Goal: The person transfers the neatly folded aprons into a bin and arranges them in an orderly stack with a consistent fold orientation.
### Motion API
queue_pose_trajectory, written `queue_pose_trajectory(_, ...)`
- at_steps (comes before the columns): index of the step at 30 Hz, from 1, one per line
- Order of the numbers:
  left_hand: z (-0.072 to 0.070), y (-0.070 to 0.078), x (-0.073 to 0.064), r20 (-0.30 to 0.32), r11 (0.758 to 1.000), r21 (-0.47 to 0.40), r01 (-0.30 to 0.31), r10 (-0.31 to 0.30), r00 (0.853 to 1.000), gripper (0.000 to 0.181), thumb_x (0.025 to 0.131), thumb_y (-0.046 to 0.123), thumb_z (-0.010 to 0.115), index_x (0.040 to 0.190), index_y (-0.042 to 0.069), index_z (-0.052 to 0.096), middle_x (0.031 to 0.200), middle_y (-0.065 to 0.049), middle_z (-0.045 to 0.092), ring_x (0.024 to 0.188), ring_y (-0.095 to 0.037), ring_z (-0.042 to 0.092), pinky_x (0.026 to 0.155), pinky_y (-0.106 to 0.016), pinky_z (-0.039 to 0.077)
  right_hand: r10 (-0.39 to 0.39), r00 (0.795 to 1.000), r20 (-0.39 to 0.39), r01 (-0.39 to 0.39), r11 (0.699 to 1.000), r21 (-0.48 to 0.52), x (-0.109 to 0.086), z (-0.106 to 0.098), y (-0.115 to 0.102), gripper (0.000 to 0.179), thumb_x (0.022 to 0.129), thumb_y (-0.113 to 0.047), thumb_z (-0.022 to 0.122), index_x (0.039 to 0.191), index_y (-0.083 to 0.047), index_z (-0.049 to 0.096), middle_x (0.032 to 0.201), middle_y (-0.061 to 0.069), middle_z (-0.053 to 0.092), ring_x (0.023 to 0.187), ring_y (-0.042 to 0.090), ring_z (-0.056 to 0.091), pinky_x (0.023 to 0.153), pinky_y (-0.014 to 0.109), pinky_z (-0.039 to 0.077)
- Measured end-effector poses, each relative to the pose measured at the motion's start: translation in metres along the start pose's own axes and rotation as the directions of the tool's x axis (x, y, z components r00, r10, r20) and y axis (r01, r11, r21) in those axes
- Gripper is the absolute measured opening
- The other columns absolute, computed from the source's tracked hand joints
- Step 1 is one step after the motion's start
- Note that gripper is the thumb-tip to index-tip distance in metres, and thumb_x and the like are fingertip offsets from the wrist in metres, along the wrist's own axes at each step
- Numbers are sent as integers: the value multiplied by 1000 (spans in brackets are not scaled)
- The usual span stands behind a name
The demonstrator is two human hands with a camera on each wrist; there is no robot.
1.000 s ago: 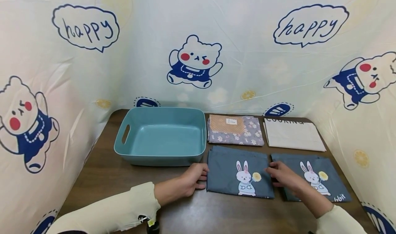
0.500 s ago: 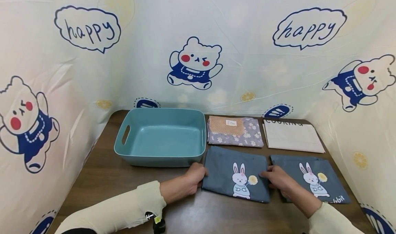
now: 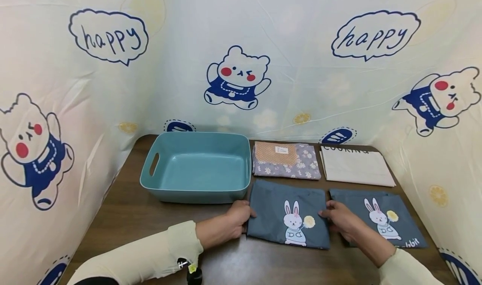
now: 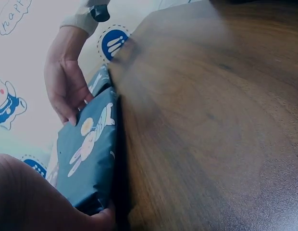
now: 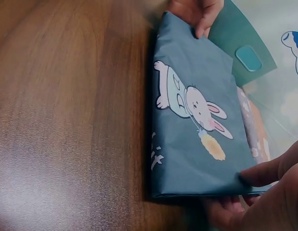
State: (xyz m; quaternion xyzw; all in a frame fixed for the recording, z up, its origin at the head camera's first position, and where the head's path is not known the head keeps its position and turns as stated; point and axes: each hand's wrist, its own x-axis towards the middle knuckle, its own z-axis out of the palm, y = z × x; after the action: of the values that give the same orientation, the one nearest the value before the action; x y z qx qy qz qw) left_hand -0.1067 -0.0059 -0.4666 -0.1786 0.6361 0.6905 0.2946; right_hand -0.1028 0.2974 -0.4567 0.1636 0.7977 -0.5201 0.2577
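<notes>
A folded dark grey-blue apron with a white rabbit print lies between both hands in the head view. My left hand pinches its left edge, the thumb on top. At the opposite edge, my right hand grips with the thumb above and fingers beneath, as the right wrist view shows. A dark shadow runs along the apron's near edge; how far it is off the table is hard to tell. A second folded rabbit-print apron lies just to the right, partly behind my right hand and forearm.
A teal plastic bin with handle holes stands at the back left, nothing in it. Behind the held apron lies a folded purple floral cloth; right of that, a folded white cloth lettered COOKING. Printed curtains enclose the wooden table.
Both hands have closed on the apron's side edges. It has shifted slightly left and towards me over the last second. The bin and other folded cloths stay put.
</notes>
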Motion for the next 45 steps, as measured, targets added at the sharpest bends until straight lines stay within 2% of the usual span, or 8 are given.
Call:
queue_pose_trajectory(5, 0, -1, 3, 26, 1000, -24, 7, -7, 1000, 58, 94, -5, 52, 150, -10, 33, 132, -28, 52, 112, -38, 64, 93, -53, 57, -27, 1000, 3, 27, 1000, -8, 0, -3, 1, 54, 104, -10, 51, 143, 17, 27, 136, 34, 38, 125, 45, 42, 102, 61, 46)
queue_pose_trajectory(9, 2, -1, 2, 29, 1000, -26, 16, -15, 999, 62, 94, -6, 52, 151, -12, 29, 137, -29, 47, 113, -38, 62, 94, -54, 56, -22, 1000, 8, 22, 1000, -4, -1, -6, 5, 57, 104, -12, 52, 146, 18, 26, 145, 37, 33, 134, 47, 36, 110, 67, 38)
queue_pose_trajectory(12, 5, 0, -1, 36, 999, -37, 20, -19, 999, 69, 94, -7, 53, 155, -11, 22, 142, -30, 42, 115, -38, 61, 94, -54, 56, -15, 1000, 9, 15, 1000, 6, -3, -9, 5, 60, 104, -13, 52, 147, 17, 24, 148, 37, 31, 134, 47, 37, 110, 66, 39)
queue_pose_trajectory(19, 10, 6, -1, 106, 998, -65, -5, 12, 994, 72, 94, -7, 54, 157, -12, 17, 147, -31, 43, 120, -38, 60, 95, -54, 56, 11, 999, 32, -12, 999, 34, -3, -25, 9, 65, 107, -16, 49, 152, 17, 16, 155, 39, 19, 140, 50, 31, 112, 64, 39)
queue_pose_trajectory(29, 13, 6, -2, 158, 998, -53, -27, 35, 987, 56, 96, -8, 54, 149, -10, 37, 133, -26, 59, 115, -33, 65, 92, -54, 58, 12, 998, 65, -14, 1000, 25, -3, -39, 10, 74, 107, -20, 52, 154, 18, 10, 158, 40, 13, 146, 53, 24, 113, 64, 38)
queue_pose_trajectory(37, 11, 13, -8, 154, 1000, -23, -15, 18, 988, 68, 97, -3, 59, 156, -9, 26, 134, -28, 56, 115, -34, 64, 94, -55, 57, 18, 997, 72, -20, 999, 27, -9, -45, 0, 66, 107, -22, 52, 149, 15, 18, 153, 34, 23, 140, 47, 32, 111, 65, 40)
queue_pose_trajectory(41, 9, 19, -10, 148, 1000, 25, -13, 9, 989, 61, 97, 3, 63, 151, -8, 37, 126, -22, 60, 110, -31, 62, 95, -54, 56, 9, 999, 53, -10, 1000, 13, -10, -47, -4, 56, 106, -24, 54, 142, 11, 29, 138, 26, 38, 126, 38, 45, 100, 52, 50)
queue_pose_trajectory(45, 7, 23, -11, 137, 998, 58, -8, 0, 991, 52, 97, 7, 65, 144, -6, 47, 119, -16, 63, 105, -27, 62, 94, -51, 55, 0, 999, 52, 0, 1000, 3, -11, -49, -6, 51, 106, -26, 55, 135, 9, 34, 126, 16, 44, 115, 27, 49, 95, 43, 51)
